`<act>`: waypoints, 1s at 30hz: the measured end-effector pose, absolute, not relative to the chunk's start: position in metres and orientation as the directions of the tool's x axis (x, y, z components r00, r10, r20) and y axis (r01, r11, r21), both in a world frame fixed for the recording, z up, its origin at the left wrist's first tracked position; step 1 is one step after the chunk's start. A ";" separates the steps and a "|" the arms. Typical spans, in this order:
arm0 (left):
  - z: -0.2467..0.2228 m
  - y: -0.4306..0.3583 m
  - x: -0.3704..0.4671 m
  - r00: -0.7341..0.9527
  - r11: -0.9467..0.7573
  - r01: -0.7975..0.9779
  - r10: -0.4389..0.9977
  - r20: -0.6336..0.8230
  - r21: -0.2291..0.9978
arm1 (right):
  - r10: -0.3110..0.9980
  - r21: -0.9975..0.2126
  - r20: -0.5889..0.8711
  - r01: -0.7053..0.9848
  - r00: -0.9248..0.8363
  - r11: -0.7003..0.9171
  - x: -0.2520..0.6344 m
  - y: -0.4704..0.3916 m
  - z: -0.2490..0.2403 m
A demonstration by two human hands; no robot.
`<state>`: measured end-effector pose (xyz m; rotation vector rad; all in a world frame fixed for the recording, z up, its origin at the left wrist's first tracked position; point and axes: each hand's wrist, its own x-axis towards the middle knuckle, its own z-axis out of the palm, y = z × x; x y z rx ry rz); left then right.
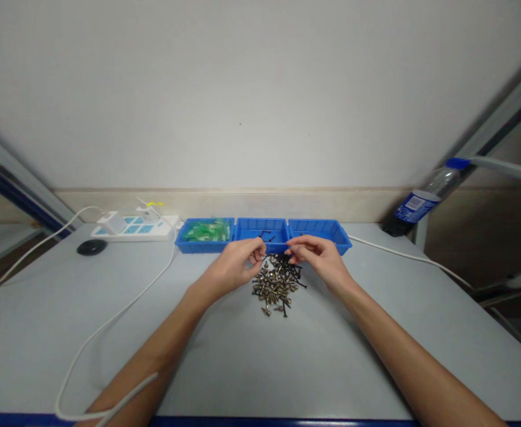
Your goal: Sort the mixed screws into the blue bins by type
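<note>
A pile of small metal fasteners (276, 284), brass-coloured ones mixed with black screws (292, 268), lies on the grey table. My left hand (242, 258) hovers at the pile's left side with its fingers curled together; anything between them is too small to make out. On the other side, my right hand (316, 254) is pinched near the front rim of the blue bins, and what its fingertips hold cannot be made out. Behind the hands, the middle blue bin (254, 228) contains a few black screws. The right blue bin (320, 228) is partly covered by my right hand.
Green plastic pieces (207, 230) fill the left blue bin (184, 246). A white power strip (131, 228) with plugs and a black disc (92, 247) sit at left. White cable (122, 311) crosses my left forearm. A dark-drink bottle (421, 201) leans at right.
</note>
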<state>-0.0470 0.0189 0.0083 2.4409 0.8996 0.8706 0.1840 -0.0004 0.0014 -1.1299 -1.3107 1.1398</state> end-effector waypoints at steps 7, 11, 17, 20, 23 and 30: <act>0.009 0.014 -0.039 0.546 -0.722 0.438 0.687 0.480 0.536 | 0.958 -0.975 0.131 0.141 -0.255 0.170 0.177 -0.008 -0.002; 0.009 0.011 -0.034 0.551 -0.737 0.416 0.670 0.497 0.532 | 0.930 -0.971 0.119 0.155 -0.349 0.183 0.176 -0.010 -0.002; 0.008 0.011 -0.035 0.550 -0.743 0.419 0.665 0.506 0.522 | 0.934 -0.996 0.035 0.060 -0.355 0.060 0.177 -0.008 -0.005; 0.005 0.015 -0.039 0.581 -0.726 0.450 0.681 0.446 0.520 | 0.970 -0.999 0.049 -0.005 -0.239 0.049 0.179 -0.005 -0.002; 0.003 0.018 -0.044 0.663 -0.735 0.496 0.665 0.344 0.463 | 0.996 -0.996 0.080 -0.038 -0.044 0.079 0.183 -0.001 0.001; 0.002 0.019 -0.045 0.729 -0.730 0.627 0.673 0.127 0.272 | 0.936 -0.974 0.056 -0.186 0.347 0.127 0.193 0.006 0.001</act>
